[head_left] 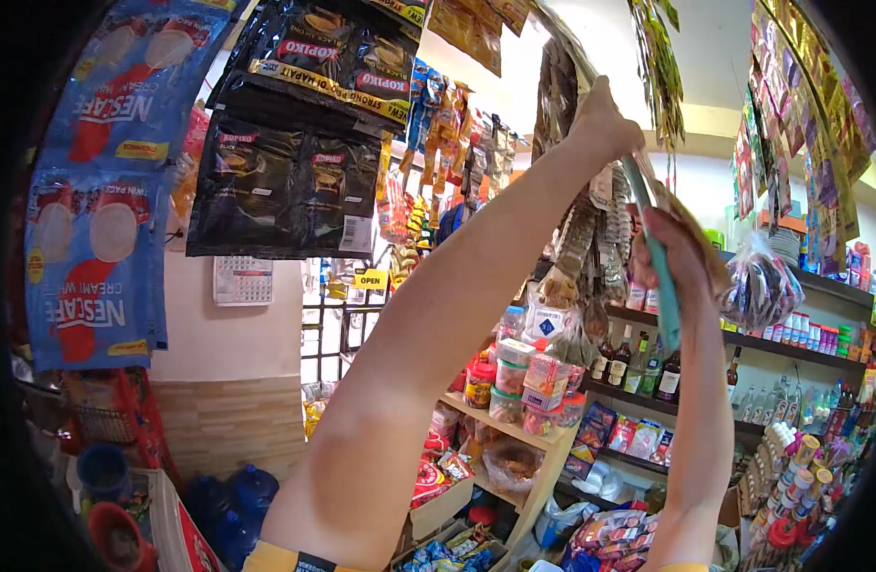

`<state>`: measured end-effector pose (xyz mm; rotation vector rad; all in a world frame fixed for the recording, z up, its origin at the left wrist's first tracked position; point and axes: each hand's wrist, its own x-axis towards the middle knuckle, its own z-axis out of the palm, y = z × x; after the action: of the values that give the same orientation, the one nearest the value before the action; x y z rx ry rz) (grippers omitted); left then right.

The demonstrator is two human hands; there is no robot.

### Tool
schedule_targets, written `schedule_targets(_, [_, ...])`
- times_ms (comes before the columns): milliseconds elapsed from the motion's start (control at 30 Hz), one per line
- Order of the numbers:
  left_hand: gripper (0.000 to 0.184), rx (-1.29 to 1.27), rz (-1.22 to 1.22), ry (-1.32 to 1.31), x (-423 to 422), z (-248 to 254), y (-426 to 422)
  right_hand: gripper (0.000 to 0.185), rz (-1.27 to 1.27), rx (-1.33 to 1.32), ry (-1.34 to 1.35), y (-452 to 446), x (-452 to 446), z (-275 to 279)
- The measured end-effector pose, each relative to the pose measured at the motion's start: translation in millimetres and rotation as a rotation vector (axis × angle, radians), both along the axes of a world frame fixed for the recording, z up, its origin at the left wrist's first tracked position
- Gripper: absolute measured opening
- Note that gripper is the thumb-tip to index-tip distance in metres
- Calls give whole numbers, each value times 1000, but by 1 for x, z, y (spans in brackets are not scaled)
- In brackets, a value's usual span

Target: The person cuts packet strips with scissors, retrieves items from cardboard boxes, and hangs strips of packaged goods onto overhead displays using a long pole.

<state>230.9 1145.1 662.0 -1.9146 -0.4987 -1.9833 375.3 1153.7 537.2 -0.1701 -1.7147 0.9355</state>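
Both of my arms reach up among hanging strips of packets. My left hand [605,122] is closed high up on a strip of hanging packets [564,81], whose print I cannot read. Lower and to the right, my right hand [674,250] is wrapped round a long teal-green object [659,272], with a brownish strip beside it. The teal object runs from just under my left hand down past my right hand. What it is exactly, I cannot make out.
Black coffee packets [295,181] and blue coffee packets [99,257] hang at the left. Bagged goods [760,286] hang at the right, before shelves with bottles [669,377]. Below stand plastic tubs [504,405], blue water jugs [252,491] and egg trays [767,458].
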Motion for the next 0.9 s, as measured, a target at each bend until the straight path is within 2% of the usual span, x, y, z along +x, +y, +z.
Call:
schedule_targets(100, [39, 77, -116, 55, -8, 19, 3, 41, 12, 53, -19, -2, 7, 28])
schedule_targets(133, [8, 31, -189, -48, -5, 24, -2, 43, 4, 94, -35, 3, 12, 37])
schedule_targets(233, [11, -10, -153, -49, -12, 46, -7, 45, 228, 125, -71, 11, 22, 75])
schedule_targets(333, [13, -14, -361, 30, -10, 57, -18, 43, 321, 157, -145, 1, 18, 109])
schedule_targets(400, [29, -72, -426, 114, -10, 61, -29, 40, 468, 168, -238, 5, 16, 142])
schedule_targets(433, [28, 10, -422, 108, -11, 74, -22, 35, 503, 158, -218, 5, 16, 155])
schedule_targets(500, [25, 97, -505, 8, -10, 103, -1, 25, 652, 339, -483, -7, 3, 175])
schedule_targets(533, [24, 105, -590, -86, -8, 109, 1, 23, 532, 332, -325, -10, -6, 181])
schedule_targets(600, [24, 63, -421, -53, -16, 86, -32, 19, 294, 308, -13, -16, -25, 186])
schedule_targets(633, [24, 39, -333, -40, -23, 76, -41, 17, 298, 306, -54, -14, -26, 184])
schedule_targets(667, [28, 160, -343, -108, -22, 73, -36, 15, 303, 307, -94, -11, -25, 182])
schedule_targets(700, [29, 145, -342, -95, -25, 72, -26, 14, 307, 307, -133, -9, -24, 178])
schedule_targets(733, [30, 127, -344, -82, -28, 71, -16, 15, 342, 329, -135, -4, -19, 163])
schedule_targets(767, [31, 109, -347, -64, -29, 69, -10, 17, 265, 267, -73, -1, -18, 142])
schedule_targets(800, [36, -60, -311, 47, -36, 48, -24, 18, 188, 205, -9, 0, -16, 118])
schedule_targets(900, [38, -58, -299, 40, -25, 7, -26, 18, -127, -64, 163, -23, -18, 45])
